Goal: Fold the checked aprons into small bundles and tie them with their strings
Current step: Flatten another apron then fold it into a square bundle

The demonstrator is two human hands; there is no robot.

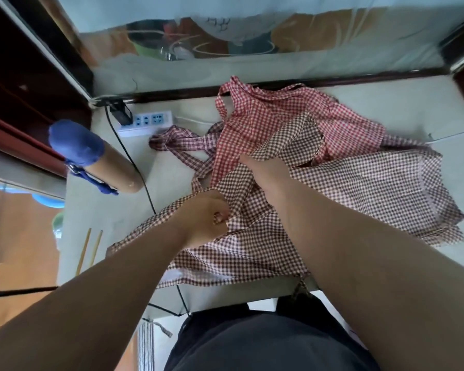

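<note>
The brown apron (346, 188) lies mid-frame, stretching long toward the right. The left hand (206, 218) pinches its cloth near the left end. The right hand (265, 170), just above, digs in; I cannot tell its hold.

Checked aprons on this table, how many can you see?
3. The brown-checked apron lies nearest; the red-checked apron is behind it; the plaid apron pokes out at the left. Others may be hidden underneath.

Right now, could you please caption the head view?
Left hand and right hand hold the brown apron over the red apron.
</note>
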